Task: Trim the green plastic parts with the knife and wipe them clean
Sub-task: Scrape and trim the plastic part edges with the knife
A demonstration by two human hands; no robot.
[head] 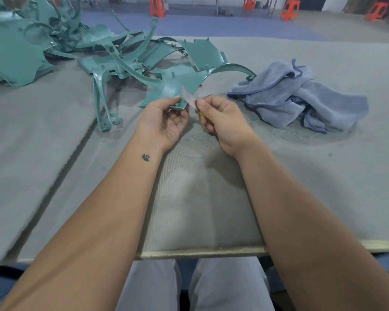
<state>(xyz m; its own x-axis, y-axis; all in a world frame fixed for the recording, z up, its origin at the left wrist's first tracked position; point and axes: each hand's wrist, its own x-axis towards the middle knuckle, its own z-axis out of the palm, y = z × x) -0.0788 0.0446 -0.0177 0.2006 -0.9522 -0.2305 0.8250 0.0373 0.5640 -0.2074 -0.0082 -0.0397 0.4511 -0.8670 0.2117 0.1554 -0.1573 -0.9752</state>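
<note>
Left hand (166,118): pinches near corner of green part (173,89).
Right hand (220,118): grips knife (190,97), blade at that corner.
Cloth (301,97): bunched on table (323,176), right.

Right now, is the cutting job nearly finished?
Not nearly. Thin green shavings on the table show some trimming is done. The left hand holds a green part while the right hand holds the knife against it. A pile of parts waits, and the cloth lies unused.

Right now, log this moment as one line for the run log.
step: trimming | left hand: holds green part | right hand: grips knife, blade at part edge | cloth: idle, right
</note>
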